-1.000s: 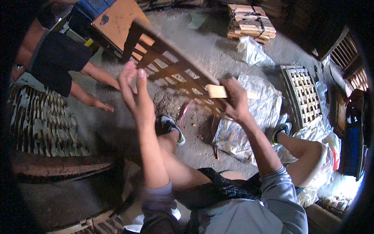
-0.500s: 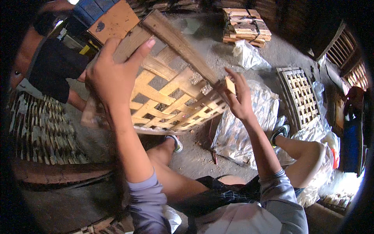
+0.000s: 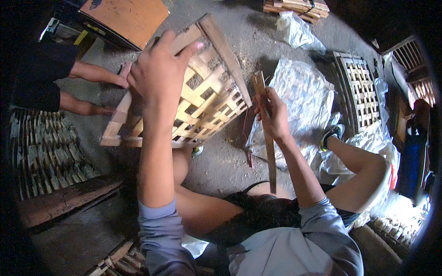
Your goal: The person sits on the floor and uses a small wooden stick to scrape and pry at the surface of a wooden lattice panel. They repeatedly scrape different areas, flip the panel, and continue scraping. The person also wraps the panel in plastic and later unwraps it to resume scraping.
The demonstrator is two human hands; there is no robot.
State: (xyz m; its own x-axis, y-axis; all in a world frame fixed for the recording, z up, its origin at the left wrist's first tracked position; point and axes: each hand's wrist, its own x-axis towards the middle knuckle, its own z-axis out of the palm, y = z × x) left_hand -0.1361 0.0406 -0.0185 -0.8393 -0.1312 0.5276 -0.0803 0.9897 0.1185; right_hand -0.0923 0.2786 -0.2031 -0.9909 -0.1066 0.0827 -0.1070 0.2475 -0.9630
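My left hand (image 3: 159,69) grips the upper left edge of a woven bamboo panel (image 3: 200,94) in a wooden frame. The panel is held tilted above the floor, its thumb-side edge under my thumb. Away from the panel, to its right, my right hand (image 3: 275,114) is closed around a thin wooden strip (image 3: 270,161). The strip stands nearly upright, one end above my fingers and the other down by my lap. Part of the panel's left side is behind my left hand and forearm.
Another woven panel (image 3: 363,89) lies on the right, beside crumpled clear plastic sheeting (image 3: 304,89). Bundled wood slats (image 3: 301,8) and a plastic bag (image 3: 297,34) are at the back. An orange-topped box (image 3: 126,18) and another person's legs (image 3: 94,71) are at the left.
My right hand has come away from the panel's right edge and lowered, with the wooden strip now upright in it. The panel has shifted slightly and the view has tipped down.
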